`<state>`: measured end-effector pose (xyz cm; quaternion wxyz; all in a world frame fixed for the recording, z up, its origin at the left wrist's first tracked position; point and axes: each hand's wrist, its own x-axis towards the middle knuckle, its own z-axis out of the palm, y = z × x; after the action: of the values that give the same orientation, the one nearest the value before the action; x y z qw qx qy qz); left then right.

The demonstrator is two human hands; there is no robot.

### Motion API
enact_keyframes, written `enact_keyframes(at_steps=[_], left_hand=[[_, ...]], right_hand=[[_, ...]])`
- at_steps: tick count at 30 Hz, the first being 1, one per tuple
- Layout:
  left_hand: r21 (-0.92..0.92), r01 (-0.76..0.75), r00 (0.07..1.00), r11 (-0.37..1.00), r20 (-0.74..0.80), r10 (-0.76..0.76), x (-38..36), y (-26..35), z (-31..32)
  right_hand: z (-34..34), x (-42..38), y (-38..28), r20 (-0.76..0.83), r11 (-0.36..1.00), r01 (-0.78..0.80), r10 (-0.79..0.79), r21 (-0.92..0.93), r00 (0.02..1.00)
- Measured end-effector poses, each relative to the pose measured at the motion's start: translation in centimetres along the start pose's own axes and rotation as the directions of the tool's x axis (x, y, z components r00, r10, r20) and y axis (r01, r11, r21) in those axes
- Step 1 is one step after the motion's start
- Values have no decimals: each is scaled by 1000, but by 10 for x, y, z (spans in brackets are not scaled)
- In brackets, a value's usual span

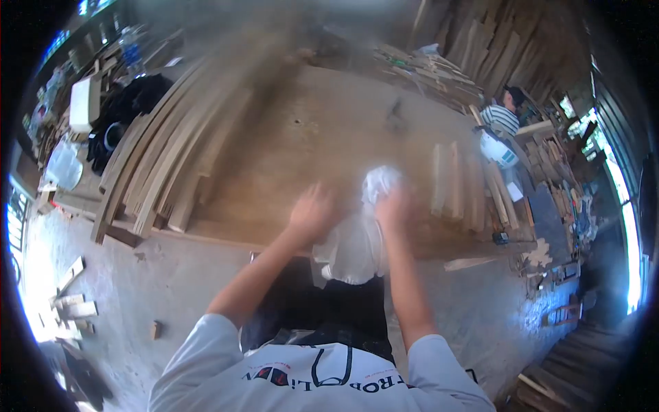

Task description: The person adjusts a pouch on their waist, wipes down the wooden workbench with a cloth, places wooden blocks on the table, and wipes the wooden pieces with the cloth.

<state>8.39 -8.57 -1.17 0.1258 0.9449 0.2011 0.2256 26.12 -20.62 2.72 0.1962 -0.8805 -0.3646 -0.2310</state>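
A thin, white, crumpled sheet, cloth or plastic (353, 247), is bunched at its top and hangs down over the front edge of the wooden tabletop (274, 158). My right hand (396, 206) is closed on its bunched upper part. To the left of the sheet is my left hand (316, 213), smeared by motion over the tabletop's front part. Whether its fingers touch the sheet is hidden by the blur.
Long wooden strips (171, 137) are stacked along the table's left side. Shorter boards (456, 178) lie on the right, near a white helmet (498, 147). Behind them is another person (503, 117). A black stool-like thing (322, 302) stands before me.
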Motion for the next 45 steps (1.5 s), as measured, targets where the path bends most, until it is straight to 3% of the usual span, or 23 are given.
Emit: enact_keyframes(at_steps=[4, 6, 7, 10, 12, 15, 18, 20, 25, 28, 32, 34, 35, 38, 42, 45], left_hand=[[77, 0, 1000, 997, -22, 2, -3, 1, 16], [80, 0, 999, 997, -43, 3, -3, 2, 15], [93, 17, 1000, 996, 6, -18, -2, 4, 8], [126, 100, 994, 987, -58, -93, -4, -4, 18], [132, 120, 991, 984, -69, -111, -2, 0, 3], [111, 125, 990, 986, -81, -117, -1, 0, 3], [80, 147, 989, 986, -48, -143, 0, 5, 0], [93, 118, 991, 989, -70, -112, 0, 4, 1], [128, 103, 995, 986, -17, -101, 4, 7, 3], [174, 108, 994, 979, -3, -109, 8, 11, 8], [185, 119, 993, 975, -38, -114, 3, 3, 18], [180, 134, 991, 975, -45, -128, 2, 2, 17], [193, 139, 990, 971, -37, -135, 3, 2, 13], [208, 156, 988, 966, -29, -153, 5, 3, 8], [186, 159, 987, 970, -43, -154, 6, 7, 5], [184, 158, 987, 970, -21, -157, 7, 8, 4]], right_hand=[[52, 2, 23, -71, 987, -23, 34, 157, 997], [51, -8, -14, 158, 926, -81, 23, 369, 987], [18, -3, -47, 240, 885, -98, -15, 455, 971], [33, -7, -78, 188, 845, -1, -118, 535, 975], [30, -3, -84, 212, 834, -14, -124, 552, 969], [42, -5, -74, 63, 842, 157, -220, 517, 973], [48, -3, -50, 44, 902, 229, -262, 366, 964], [50, 8, -14, 84, 943, 174, -205, 283, 975], [60, 29, 44, -93, 977, 69, -51, 200, 994], [49, 21, 1, -29, 953, -4, 13, 304, 1000], [39, -1, -70, -15, 797, 158, -184, 583, 983], [18, -2, -89, 51, 732, 106, -189, 673, 981], [20, -2, -88, 5, 758, 134, -179, 638, 984], [23, 1, -65, 64, 827, 166, -236, 537, 970], [78, 6, -3, 46, 843, -1, -28, 537, 999], [67, 4, -3, 55, 915, -8, -15, 403, 998]])
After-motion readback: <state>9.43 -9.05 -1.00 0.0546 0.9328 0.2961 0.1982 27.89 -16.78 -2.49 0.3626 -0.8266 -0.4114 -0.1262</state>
